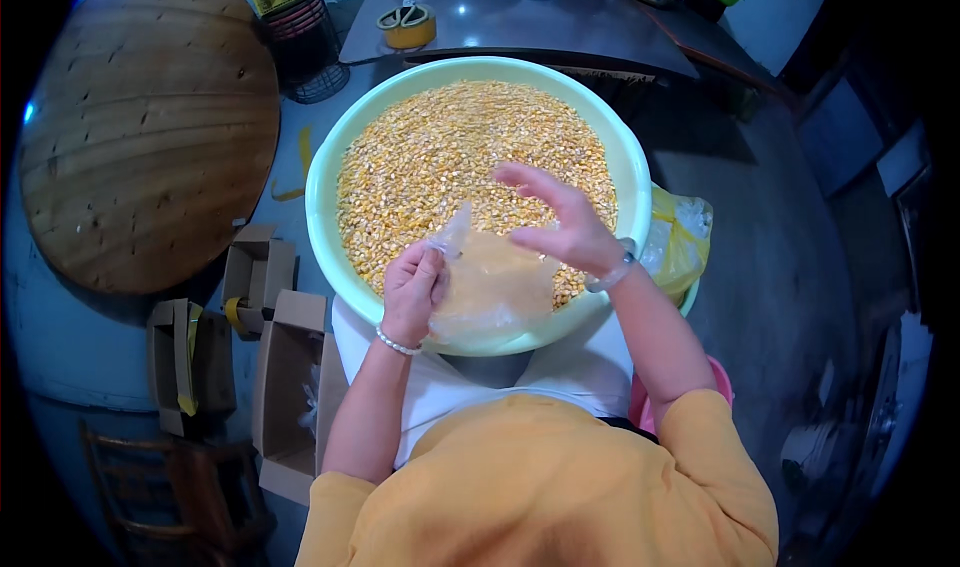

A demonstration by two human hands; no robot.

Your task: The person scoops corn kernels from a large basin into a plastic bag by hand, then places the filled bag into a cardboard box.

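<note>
A large pale green plastic basin (325,225) rests on my lap, filled with dried yellow corn kernels (450,139). My left hand (412,289) grips the edge of a clear plastic bag (495,278) that holds a flat mass of tan, powdery or fine-grained stuff. The bag lies over the near side of the corn, and one corner of it sticks up above my left thumb. Over the right part of the bag hovers my right hand (566,225), its thumb and fingers spread, nothing seen between them.
Open cardboard boxes (289,394) stand on the floor to the left, below a round wooden tabletop (150,131). Ahead is a dark table (480,26) with a roll of yellow tape (409,30). A yellow plastic bag (682,244) sits right of the basin, near a pink container (720,379).
</note>
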